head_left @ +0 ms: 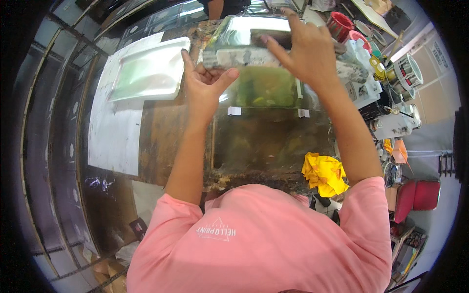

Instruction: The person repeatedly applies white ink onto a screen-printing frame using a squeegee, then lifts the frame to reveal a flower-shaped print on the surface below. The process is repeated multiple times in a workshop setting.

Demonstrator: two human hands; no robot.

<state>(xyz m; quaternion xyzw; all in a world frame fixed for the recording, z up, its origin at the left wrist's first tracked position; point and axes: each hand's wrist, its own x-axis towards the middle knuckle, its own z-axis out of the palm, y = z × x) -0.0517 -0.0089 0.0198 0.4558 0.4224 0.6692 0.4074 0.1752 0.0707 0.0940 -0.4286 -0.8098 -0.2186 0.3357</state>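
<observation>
A screen printing frame (242, 57) with a pale, dark-stained near bar stands raised and tilted over the table. My left hand (205, 80) grips its near left corner, thumb and index finger apart and the other fingers curled beneath the bar. Across the frame's right part lies my right hand (312, 51), its thumb and index finger spread wide. Below the bar shows a greenish translucent panel (266, 88) on the dark tabletop. Two small white tabs (234, 111) sit along its near edge. Left of my left hand is a stack of clear-white plastic sheets or bags (151, 71).
White paper (112, 132) lies under the stack on the wooden table (163, 127). A crumpled yellow cloth (325, 173) rests at the near right edge. Tubs, including a red bucket (339, 25), and bottles crowd the right. Metal racks (53, 146) line the left. Another person's arm (215, 9) shows at the far side.
</observation>
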